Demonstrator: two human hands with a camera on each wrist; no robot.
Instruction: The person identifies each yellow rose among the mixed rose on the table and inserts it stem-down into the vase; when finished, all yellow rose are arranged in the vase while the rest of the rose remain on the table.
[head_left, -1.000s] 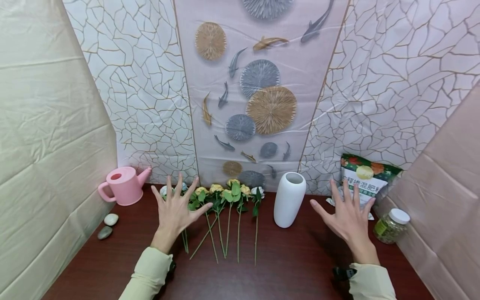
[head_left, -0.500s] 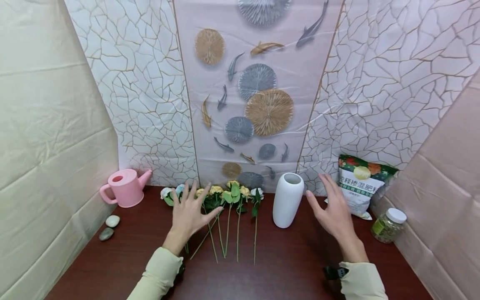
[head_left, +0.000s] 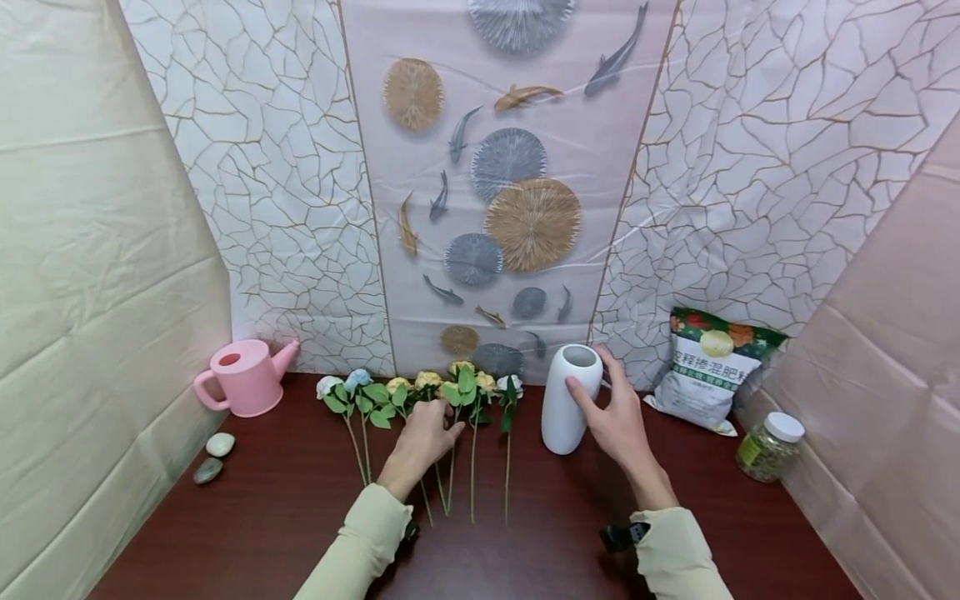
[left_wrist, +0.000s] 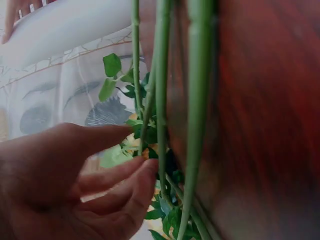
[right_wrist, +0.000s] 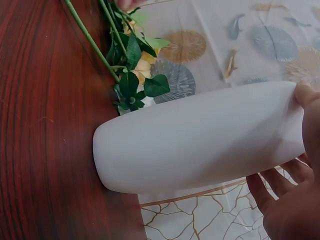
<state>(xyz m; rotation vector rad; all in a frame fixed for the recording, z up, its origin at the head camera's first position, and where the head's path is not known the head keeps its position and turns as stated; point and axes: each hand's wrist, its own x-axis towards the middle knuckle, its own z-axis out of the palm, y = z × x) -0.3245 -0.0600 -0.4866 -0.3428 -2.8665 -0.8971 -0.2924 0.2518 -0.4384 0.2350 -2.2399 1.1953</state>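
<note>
Right grip (head_left: 621,423) partly behind vase (head_left: 561,417)

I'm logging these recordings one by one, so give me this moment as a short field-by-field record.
Left hand: among the long-stemmed flowers, grip unclear
Right hand: grips the white vase near its rim
Vase: on the dark red table, mouth up
Flowers: white, blue and yellow, left of the vase
Far left: pink watering can, two pebbles
Far right: fertilizer bag, jar with white lid
Backdrop: fish-print cloth

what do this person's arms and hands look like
The left hand and right hand are gloveless. The left sleeve and right sleeve are pale cream, ending near the wrists. A black band shows at the right wrist; a dark item, partly hidden, at the left.
</note>
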